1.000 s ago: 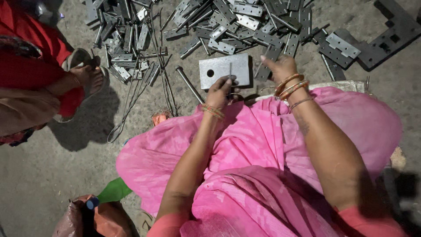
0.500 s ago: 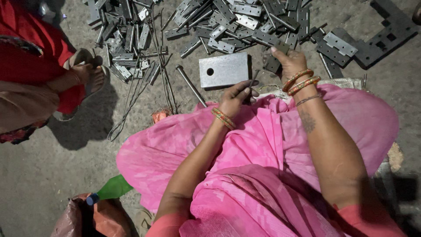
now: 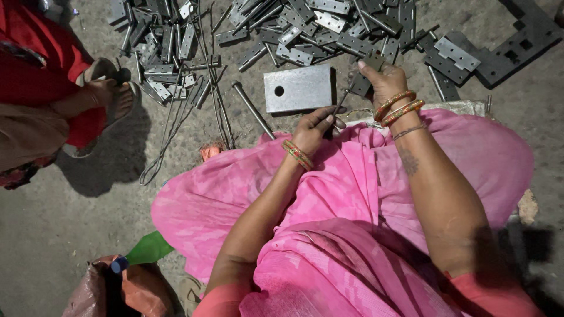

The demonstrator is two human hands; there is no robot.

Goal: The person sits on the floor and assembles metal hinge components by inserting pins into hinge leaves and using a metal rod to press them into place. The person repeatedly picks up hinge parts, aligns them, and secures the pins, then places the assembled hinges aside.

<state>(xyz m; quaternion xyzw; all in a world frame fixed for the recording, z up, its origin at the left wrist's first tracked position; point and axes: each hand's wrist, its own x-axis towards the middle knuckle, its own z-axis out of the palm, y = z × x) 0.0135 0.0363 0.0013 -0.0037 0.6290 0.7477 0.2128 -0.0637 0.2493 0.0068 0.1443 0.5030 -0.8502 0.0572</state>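
Lifted since a moment ago, the right hand (image 3: pixel 385 82) pinches a flat grey hinge piece (image 3: pixel 365 75) near the metal block (image 3: pixel 298 88); left hand (image 3: pixel 314 128) clasps a thin rod (image 3: pixel 341 105), its lower end hidden.

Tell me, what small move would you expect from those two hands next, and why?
Probably bringing the two pieces together. The right hand holds a small grey hinge-like metal plate lifted above the flat grey steel block with one hole, while the left hand pinches a thin metal pin that points up toward that plate. Pin and plate sit nearly touching, so sliding the pin in seems likely.
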